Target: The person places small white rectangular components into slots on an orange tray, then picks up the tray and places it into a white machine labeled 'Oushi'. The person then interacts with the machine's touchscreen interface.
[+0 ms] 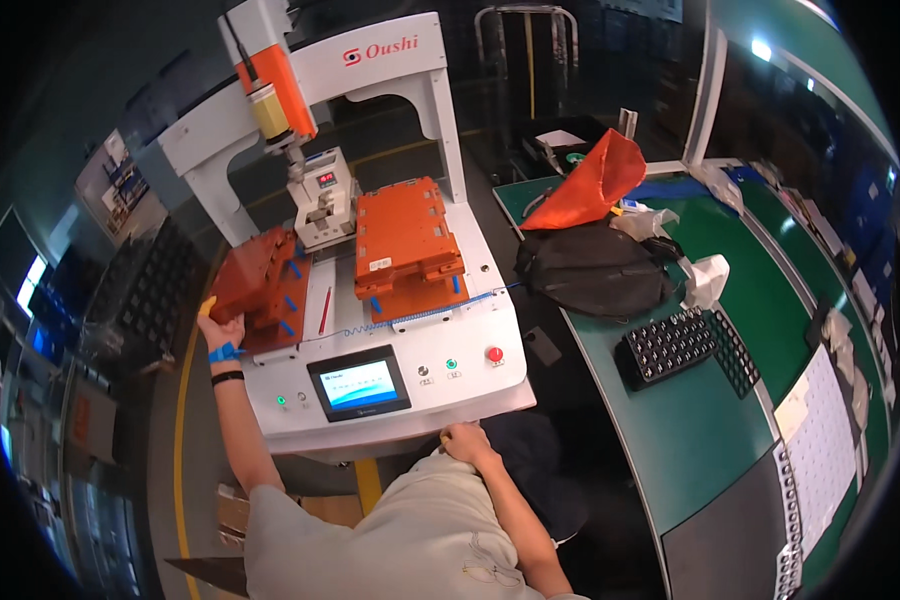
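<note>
My left hand (pixel 222 332), with a blue strap and a dark band at the wrist, is at the outer left edge of the left orange fixture (pixel 255 280). Its fingers close round that edge, and a yellow cover shows on one fingertip. Blue posts stand on the fixture's right side. My right hand (pixel 465 441) rests by my shirt, just below the front edge of the white bench machine (pixel 440 345). Its fingers are curled, and whatever may be inside is hidden. A second orange fixture (pixel 405 235) sits on the machine's right side, away from both hands.
Above the fixtures hangs a screwdriver head (pixel 270 112), beside a small feeder (pixel 325 205). A red pen (pixel 325 310) and a coiled blue cord (pixel 420 318) lie on the machine. Its front carries a touchscreen (pixel 358 384) and a red button (pixel 495 354). Right, a green table (pixel 630 440) holds a black bag (pixel 600 270) and black trays (pixel 670 345).
</note>
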Demonstrator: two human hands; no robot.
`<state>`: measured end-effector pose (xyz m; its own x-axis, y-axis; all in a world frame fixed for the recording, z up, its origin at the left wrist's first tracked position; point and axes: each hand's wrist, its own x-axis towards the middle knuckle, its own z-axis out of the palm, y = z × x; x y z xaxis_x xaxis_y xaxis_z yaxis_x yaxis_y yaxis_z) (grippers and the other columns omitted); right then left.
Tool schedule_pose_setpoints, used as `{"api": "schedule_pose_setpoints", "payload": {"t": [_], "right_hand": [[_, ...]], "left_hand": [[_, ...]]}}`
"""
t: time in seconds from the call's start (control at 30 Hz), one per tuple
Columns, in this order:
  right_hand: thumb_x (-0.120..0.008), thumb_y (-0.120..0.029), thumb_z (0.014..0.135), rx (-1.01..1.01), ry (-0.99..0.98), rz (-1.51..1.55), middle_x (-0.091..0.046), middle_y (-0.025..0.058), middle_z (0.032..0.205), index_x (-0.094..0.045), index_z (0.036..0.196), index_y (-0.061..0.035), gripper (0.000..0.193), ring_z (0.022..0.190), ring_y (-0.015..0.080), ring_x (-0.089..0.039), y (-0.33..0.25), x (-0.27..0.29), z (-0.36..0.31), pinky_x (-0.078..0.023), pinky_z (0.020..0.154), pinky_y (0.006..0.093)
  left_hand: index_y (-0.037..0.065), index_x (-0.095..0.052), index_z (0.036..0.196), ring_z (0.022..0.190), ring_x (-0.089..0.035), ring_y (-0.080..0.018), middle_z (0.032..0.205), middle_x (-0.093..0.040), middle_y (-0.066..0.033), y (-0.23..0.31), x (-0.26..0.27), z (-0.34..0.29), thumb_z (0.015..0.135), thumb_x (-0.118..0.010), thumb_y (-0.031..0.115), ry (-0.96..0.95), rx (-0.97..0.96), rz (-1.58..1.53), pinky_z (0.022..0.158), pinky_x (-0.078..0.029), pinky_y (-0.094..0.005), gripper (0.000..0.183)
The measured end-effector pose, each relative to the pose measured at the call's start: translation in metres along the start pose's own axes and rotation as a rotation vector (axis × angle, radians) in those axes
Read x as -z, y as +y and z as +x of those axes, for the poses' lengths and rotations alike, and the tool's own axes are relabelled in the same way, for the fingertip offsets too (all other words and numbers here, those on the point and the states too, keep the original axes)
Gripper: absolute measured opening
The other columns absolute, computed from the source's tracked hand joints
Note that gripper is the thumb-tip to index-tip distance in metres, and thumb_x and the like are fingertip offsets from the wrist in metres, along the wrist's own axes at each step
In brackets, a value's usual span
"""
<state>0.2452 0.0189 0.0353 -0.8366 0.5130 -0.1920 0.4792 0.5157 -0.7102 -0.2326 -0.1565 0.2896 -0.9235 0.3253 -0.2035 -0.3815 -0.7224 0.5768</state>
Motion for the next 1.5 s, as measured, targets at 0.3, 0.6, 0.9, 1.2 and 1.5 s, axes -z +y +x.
{"api": "schedule_pose_setpoints", "payload": {"t": [0.3, 0.6, 0.9, 1.2, 1.5], "right_hand": [[-0.063, -0.022, 0.083, 0.001, -0.001, 0.025, -0.072, 0.0201, 0.1, -0.076, 0.097, -0.0087, 0.024, 0.101, 0.0374, -0.067, 0.0, 0.008, -0.005, -0.049, 0.094, 0.046], [-0.058, -0.023, 0.085, 0.047, 0.035, 0.059, -0.072, 0.0222, 0.096, -0.076, 0.095, -0.0067, 0.026, 0.097, 0.0386, -0.068, 0.003, 0.005, 0.0, -0.049, 0.092, 0.0461], [-0.059, -0.021, 0.085, 0.065, 0.036, 0.073, -0.071, 0.0218, 0.101, -0.075, 0.097, -0.0055, 0.025, 0.101, 0.0383, -0.065, 0.006, 0.009, -0.002, -0.048, 0.094, 0.0463], [-0.059, -0.021, 0.086, 0.086, 0.04, 0.074, -0.071, 0.0207, 0.1, -0.074, 0.096, -0.0062, 0.023, 0.101, 0.0379, -0.065, 0.01, 0.006, 0.0, -0.048, 0.094, 0.0465], [-0.059, -0.02, 0.088, 0.087, 0.035, 0.097, -0.072, 0.0199, 0.099, -0.073, 0.098, -0.0045, 0.023, 0.1, 0.0381, -0.066, 0.004, 0.01, -0.001, -0.049, 0.092, 0.0468]], "left_hand": [[0.011, -0.067, 0.115, 0.118, -0.059, -0.0278, 0.121, -0.068, -0.0065, 0.004, 0.001, 0.009, 0.08, -0.07, 0.025, 0.039, -0.016, 0.049, 0.1, -0.047, -0.0415, 0.038], [0.01, -0.06, 0.132, 0.131, -0.05, -0.03, 0.138, -0.058, -0.0106, 0.021, 0.008, 0.024, 0.095, -0.06, 0.044, 0.155, 0.15, 0.185, 0.113, -0.04, -0.0412, 0.049], [0.009, -0.057, 0.137, 0.127, -0.052, -0.0278, 0.14, -0.057, -0.0095, 0.003, 0.03, 0.064, 0.104, -0.046, 0.025, 0.218, -0.008, 0.294, 0.112, -0.037, -0.0386, 0.038], [0.005, -0.06, 0.132, 0.127, -0.051, -0.0263, 0.146, -0.054, -0.0085, -0.017, -0.025, 0.038, 0.091, -0.058, 0.024, 0.264, -0.169, 0.35, 0.11, -0.034, -0.0441, 0.045], [0.013, -0.054, 0.138, 0.13, -0.049, -0.0307, 0.143, -0.055, -0.0078, -0.009, -0.042, -0.028, 0.087, -0.063, 0.036, 0.34, 0.128, 0.581, 0.114, -0.02, -0.052, 0.057]]}}
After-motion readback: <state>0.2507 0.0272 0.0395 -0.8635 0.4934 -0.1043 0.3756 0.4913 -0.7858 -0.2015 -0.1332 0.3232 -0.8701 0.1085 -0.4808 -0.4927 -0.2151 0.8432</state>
